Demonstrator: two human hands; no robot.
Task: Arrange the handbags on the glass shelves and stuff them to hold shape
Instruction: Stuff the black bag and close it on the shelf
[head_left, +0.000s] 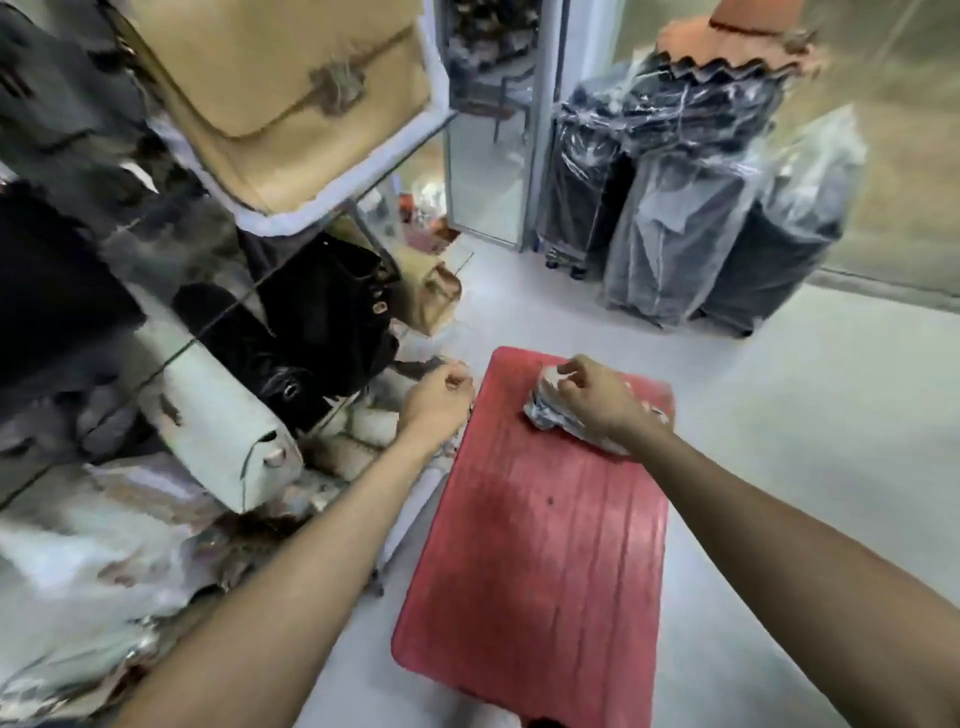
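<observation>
Head view: right hand (597, 397) grips crumpled paper (545, 410) on a red mat (535, 561) over pale floor (779, 467); left hand (439, 400) curled, empty; handbags (291, 98) fill glass shelves (332, 208) at left

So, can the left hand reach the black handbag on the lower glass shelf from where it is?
Probably yes. The left hand hovers beside the shelf edge, and the black handbag sits just beyond it with nothing visible between them.

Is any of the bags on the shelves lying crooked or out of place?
Yes. The pale grey handbag lies tilted and sticks out over the edge of its glass shelf. The black bag behind it also slumps sideways.
</observation>
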